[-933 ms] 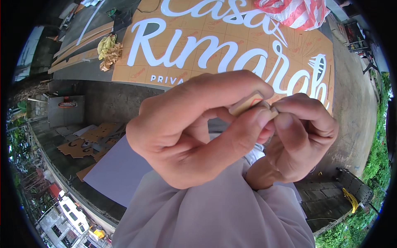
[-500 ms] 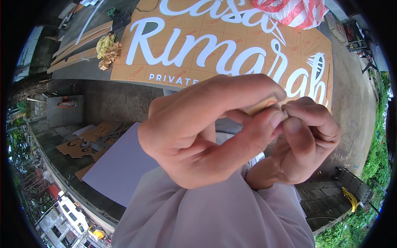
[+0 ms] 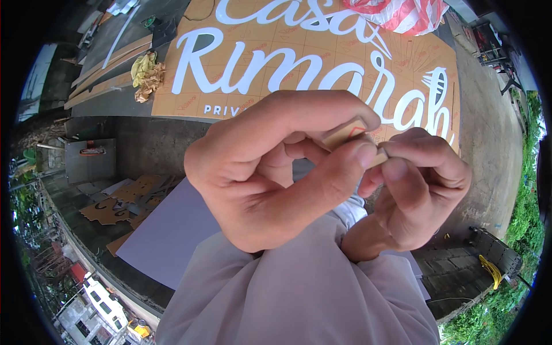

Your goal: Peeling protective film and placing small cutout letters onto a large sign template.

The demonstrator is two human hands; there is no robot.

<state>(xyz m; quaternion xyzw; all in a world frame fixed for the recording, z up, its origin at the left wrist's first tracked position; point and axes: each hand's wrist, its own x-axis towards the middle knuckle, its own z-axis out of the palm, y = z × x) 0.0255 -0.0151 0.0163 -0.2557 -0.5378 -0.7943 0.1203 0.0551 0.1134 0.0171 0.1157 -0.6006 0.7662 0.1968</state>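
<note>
Nearest the camera: pale grey sleeves (image 3: 299,287) rising from the lower edge, filling the bottom middle. Above them, both hands held close to the lens. Left hand (image 3: 276,172) curled, thumb and forefinger pinched on a small tan piece (image 3: 344,133). Right hand (image 3: 417,192) meets it from the other side, fingertips closed on the same piece (its far end barely shows between the fingers). The two hands touch at the pinch.

The hands block much of the ground behind. Below and left of them, a pale lilac sheet (image 3: 167,241) lies flat, partly under the sleeves. Left of that, brown cardboard offcuts (image 3: 115,204) scattered on dark concrete floor (image 3: 155,144).

Farther off, a large tan sign board (image 3: 322,63) with white script lettering lies on the ground; its lower middle is hidden by the left hand. A crumpled yellow rag (image 3: 146,75) sits at its left edge. A red-and-white striped bag (image 3: 402,14) rests on its far end. Green foliage (image 3: 529,218) at the right rim.
</note>
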